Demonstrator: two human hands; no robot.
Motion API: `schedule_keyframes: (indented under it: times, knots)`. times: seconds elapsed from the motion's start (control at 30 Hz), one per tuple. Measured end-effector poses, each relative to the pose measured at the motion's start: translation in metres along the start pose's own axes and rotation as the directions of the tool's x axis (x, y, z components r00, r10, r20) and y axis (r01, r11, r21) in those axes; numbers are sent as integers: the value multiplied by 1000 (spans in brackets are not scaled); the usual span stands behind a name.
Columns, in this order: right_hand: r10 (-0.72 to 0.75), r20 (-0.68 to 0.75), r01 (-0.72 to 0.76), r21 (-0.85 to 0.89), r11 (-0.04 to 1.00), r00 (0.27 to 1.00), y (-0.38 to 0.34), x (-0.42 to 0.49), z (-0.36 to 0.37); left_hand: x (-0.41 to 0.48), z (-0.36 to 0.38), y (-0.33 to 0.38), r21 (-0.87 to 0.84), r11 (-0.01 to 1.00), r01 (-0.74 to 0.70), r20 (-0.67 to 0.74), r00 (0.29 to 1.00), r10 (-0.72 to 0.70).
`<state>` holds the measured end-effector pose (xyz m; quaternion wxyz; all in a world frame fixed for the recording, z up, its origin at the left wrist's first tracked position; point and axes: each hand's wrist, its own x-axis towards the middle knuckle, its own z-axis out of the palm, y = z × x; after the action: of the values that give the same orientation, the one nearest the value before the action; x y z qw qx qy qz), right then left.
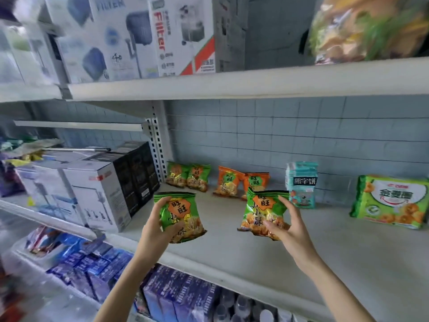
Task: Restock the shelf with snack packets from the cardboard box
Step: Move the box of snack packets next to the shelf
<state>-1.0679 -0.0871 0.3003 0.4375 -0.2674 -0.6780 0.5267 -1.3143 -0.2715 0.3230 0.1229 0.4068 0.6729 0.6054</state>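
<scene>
Gripping one green 旺旺 snack packet (180, 217) each, left hand (156, 228) and right hand (286, 226) are hovering above bare middle shelf (232, 247) near its front edge.

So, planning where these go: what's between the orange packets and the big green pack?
In the head view, only the teal packet stands between the orange packets and big green pack.

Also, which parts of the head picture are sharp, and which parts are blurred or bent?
Head view: the two green packets, in the left hand and the right hand, are fairly sharp and their print is readable; the yellow-green bag at the top right and the white boxes at the far left are smeared; the shelf edge bows from the wide lens; the light is soft, without hard shadows.
</scene>
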Motion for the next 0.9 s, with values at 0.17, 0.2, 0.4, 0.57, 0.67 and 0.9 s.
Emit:
schedule_keyframes:
  times: [0.17, 0.2, 0.4, 0.57, 0.67, 0.9]
  knots:
    - [17, -63, -16, 12, 1000, 998, 0, -5, 70, 17, -58, -16, 45, 999, -23, 45, 999, 21]
    - [22, -74, -21, 17, 1000, 997, 1, -5, 81, 19, -65, -20, 50, 998, -23, 53, 998, 21]
    - [44, -140, -49, -31, 998, 989, 9, -5, 126, 33, -92, -43, 8, 1000, 0, 112, 994, -1]
    - [74, -175, -83, -41, 996, 982, 17, 7, 136, 55, -93, -59, -1, 1000, -1, 147, 989, 1]
    - [72, -184, -78, -30, 996, 980, 21, 23, 137, 78, -84, -67, 26, 1000, -9, 165, 986, 4]
    - [55, -121, -71, -138, 988, 991, 36, 76, 150, 138, -62, -89, 94, 995, 19, 136, 990, -32]
